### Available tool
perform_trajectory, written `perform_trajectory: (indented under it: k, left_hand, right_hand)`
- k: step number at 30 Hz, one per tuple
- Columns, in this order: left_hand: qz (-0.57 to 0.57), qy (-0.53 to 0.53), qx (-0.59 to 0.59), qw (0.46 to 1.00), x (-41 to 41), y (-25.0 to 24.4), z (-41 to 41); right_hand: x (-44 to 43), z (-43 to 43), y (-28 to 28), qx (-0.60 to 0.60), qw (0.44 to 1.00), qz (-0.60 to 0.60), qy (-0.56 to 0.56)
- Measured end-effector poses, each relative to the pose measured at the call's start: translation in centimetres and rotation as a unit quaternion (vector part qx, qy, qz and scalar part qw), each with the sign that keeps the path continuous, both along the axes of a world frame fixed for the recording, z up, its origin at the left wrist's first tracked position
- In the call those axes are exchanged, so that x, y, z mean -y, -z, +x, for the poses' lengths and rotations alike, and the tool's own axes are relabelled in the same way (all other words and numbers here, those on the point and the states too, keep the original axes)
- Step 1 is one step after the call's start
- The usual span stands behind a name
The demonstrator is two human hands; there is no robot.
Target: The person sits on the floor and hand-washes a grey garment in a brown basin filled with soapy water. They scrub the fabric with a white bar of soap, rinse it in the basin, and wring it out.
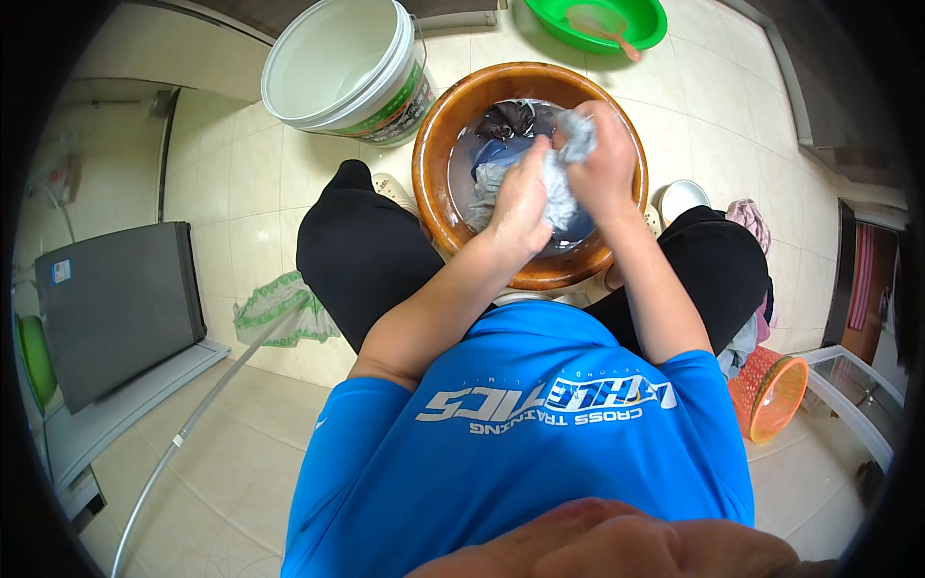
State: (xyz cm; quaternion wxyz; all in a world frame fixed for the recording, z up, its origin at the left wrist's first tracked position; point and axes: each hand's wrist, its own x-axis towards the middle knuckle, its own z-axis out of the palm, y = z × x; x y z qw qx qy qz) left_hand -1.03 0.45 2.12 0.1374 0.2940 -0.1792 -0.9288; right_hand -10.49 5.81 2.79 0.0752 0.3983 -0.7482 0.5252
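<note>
A brown, glossy round tub [531,278] stands between the knees, holding cloudy water and wet cloths. Light grey wet cloth [558,191] is bunched between the two hands above the water. My left hand [522,191] presses against its left side, fingers pointing away from me. My right hand [605,162] grips the cloth from the right; a blurred fold [577,136] sticks up by its fingers. Beside my left hand, more light grey cloth [485,193] lies in the water, near a blue cloth [498,153] and a dark cloth [509,119].
A white bucket [347,119] stands beyond the tub at left; a green basin [636,29] with a pinkish dipper [603,25] is at the far right. A small white bowl [683,199], piled clothes [748,220] and a tipped orange basket [784,397] are at right. A hose [177,439] crosses the left floor.
</note>
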Motion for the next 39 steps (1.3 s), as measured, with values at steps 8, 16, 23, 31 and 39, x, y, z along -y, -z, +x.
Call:
perform_trajectory:
  k: [8, 16, 23, 31, 39]
  left_hand:
    - [-0.156, -0.053, -0.019, 0.986, 2.8, -1.6, -0.3]
    - [-0.317, 0.062, 0.002, 0.946, 0.8, -3.5, 0.0]
    - [-0.362, 0.058, -0.07, 0.928, 3.2, -4.4, 0.2]
    - [-0.189, -0.004, -0.11, 0.976, 4.0, -3.8, -0.4]
    - [-0.18, -0.007, 0.017, 0.983, -0.2, -1.8, -0.8]
  right_hand:
    - [-1.5, -3.1, -0.8, 0.525, 0.838, -0.135, -0.056]
    - [-2.3, -1.8, -3.9, 0.548, 0.809, -0.166, -0.134]
    - [-4.8, -4.0, -7.1, 0.304, 0.943, -0.066, -0.122]
    - [-2.6, -1.2, -5.7, 0.062, 0.994, -0.063, -0.07]
    - [-0.2, -0.7, -0.7, -0.058, 0.998, 0.037, -0.007]
